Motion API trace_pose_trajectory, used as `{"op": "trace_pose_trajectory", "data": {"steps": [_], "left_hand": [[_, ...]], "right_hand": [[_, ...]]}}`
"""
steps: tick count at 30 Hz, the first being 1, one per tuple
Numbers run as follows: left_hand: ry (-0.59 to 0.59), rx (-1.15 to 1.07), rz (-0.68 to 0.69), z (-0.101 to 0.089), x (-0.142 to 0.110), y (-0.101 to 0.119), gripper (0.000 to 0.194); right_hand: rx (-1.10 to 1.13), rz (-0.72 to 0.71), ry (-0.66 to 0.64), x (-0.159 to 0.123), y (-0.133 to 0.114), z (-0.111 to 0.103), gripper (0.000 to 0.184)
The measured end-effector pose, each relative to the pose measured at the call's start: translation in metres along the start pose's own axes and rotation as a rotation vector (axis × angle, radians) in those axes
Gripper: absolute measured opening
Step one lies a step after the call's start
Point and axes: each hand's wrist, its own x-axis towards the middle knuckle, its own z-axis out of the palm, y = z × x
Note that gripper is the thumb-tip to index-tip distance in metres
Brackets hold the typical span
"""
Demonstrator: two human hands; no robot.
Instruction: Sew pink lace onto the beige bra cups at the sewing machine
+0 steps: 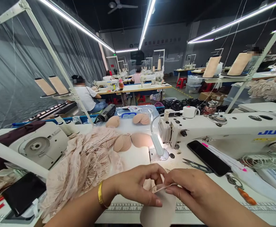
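Observation:
A beige bra cup pad (158, 212) hangs between my hands over the table's front edge. My left hand (140, 183) is closed on its upper left part, with the thumb lying on the front. My right hand (187, 189) pinches the upper edge between thumb and fingers. A little pale fabric shows at that edge, partly hidden by my fingers. Just beyond my hands is the sewing machine's needle plate (154, 154), lit by a small lamp (157, 145). Stacked beige cup pads (122, 143) and another cup pad (141, 140) lie behind it to the left.
Left of my hands is a heap of beige lace (81, 167). On the right lie thread snips (196, 165), a black phone (209, 157) and keys with an orange fob (245, 195). The white JUKI machine (234, 129) stands behind them. Co-workers sit farther back.

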Motion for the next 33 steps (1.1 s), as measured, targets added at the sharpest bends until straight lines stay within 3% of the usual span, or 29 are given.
{"op": "trace_pose_trajectory", "data": {"steps": [5, 8, 13, 16, 19, 21, 23, 27, 30, 33], "left_hand": [[0.019, -0.112, -0.155, 0.003, -0.008, -0.002, 0.049], [0.085, -0.039, -0.155, 0.002, -0.014, 0.004, 0.045], [0.409, 0.602, 0.054, -0.010, -0.020, 0.007, 0.017], [0.529, 1.036, 0.252, -0.016, -0.026, -0.004, 0.016], [0.390, 1.303, 0.119, -0.011, -0.032, -0.016, 0.016], [0.220, 1.304, -0.006, -0.002, -0.032, -0.022, 0.012], [0.129, 1.263, 0.007, 0.004, -0.023, -0.029, 0.017], [0.089, 1.306, 0.109, 0.002, 0.014, -0.047, 0.015], [0.097, 1.303, 0.018, -0.008, 0.039, -0.059, 0.010], [0.174, 1.281, -0.053, -0.013, 0.049, -0.070, 0.023]], "right_hand": [[-0.117, 0.016, 0.020, -0.005, -0.004, -0.011, 0.013], [-0.221, -0.037, 0.072, -0.003, -0.006, -0.013, 0.014], [-0.416, -0.157, 0.309, 0.009, -0.004, 0.005, 0.025], [-0.329, -0.180, 0.422, 0.012, 0.017, 0.034, 0.032], [-0.120, -0.026, 0.274, 0.010, 0.051, 0.061, 0.034], [-0.065, 0.058, 0.170, 0.008, 0.071, 0.070, 0.032], [-0.033, 0.110, 0.091, 0.006, 0.085, 0.070, 0.028], [0.004, 0.119, -0.034, 0.010, 0.105, 0.056, 0.028], [-0.029, 0.034, -0.077, 0.013, 0.124, 0.049, 0.034], [-0.096, -0.074, -0.076, 0.011, 0.143, 0.050, 0.039]]}}
